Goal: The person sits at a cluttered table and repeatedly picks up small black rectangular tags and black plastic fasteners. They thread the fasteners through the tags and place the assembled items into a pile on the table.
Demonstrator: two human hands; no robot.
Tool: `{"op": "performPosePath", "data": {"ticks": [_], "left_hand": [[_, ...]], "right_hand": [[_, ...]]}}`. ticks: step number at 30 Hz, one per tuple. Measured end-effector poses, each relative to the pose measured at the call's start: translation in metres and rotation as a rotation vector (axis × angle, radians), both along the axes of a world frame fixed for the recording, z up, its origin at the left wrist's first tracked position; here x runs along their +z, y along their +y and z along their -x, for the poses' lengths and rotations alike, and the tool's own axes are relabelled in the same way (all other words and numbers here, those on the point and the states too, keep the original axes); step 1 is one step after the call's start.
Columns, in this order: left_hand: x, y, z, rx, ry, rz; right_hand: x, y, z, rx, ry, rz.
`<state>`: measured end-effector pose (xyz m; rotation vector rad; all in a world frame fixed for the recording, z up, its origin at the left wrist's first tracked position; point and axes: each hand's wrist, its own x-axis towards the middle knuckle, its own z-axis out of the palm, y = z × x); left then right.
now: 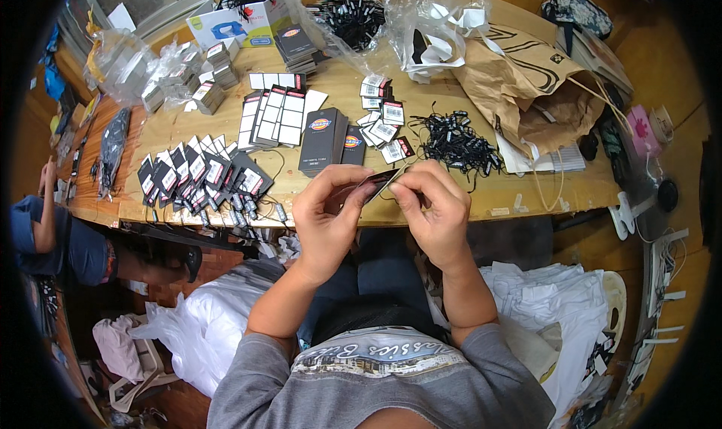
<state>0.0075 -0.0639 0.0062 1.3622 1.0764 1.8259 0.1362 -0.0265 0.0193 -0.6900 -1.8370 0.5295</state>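
Just off the table's front edge, a dark card hang tag (381, 179) is held between my two hands, tilted nearly edge-on. My left hand (325, 215) closes its thumb and fingers on the tag's left side. At the tag's right end my right hand (438, 220) pinches with thumb and forefinger; whether a string is in that pinch is too small to tell. Straight ahead lie stacks of dark hang tags (321, 142). To their right sit small stickered cards (383, 128) and a loose heap of black tag strings (460, 145).
Stickered tags with strings (201, 169) lie fanned at left, beside sheets of white labels (272, 117). Behind are bagged card stacks (177, 75), a white box (239, 24) and a bag of black strings (347, 21). A brown paper bag (519, 75) stands right. Another person (64, 237) is far left.
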Motion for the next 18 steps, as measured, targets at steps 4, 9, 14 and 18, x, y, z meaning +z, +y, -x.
{"op": "performPosePath", "data": {"ticks": [4, 9, 14, 18], "left_hand": [[-0.004, 0.002, 0.000, 0.014, 0.045, -0.069], [0.000, 0.003, 0.006, 0.039, 0.365, -0.213], [0.004, 0.010, 0.021, -0.181, 0.263, -0.101], [0.003, 0.011, 0.019, -0.371, -0.263, 0.225]], "right_hand": [[0.002, -0.001, 0.000, 0.000, -0.010, 0.016], [0.003, -0.001, -0.001, 0.043, 0.006, 0.068], [0.001, 0.003, -0.001, 0.108, -0.009, 0.091], [-0.001, 0.006, 0.004, 0.121, 0.018, -0.018]]}}
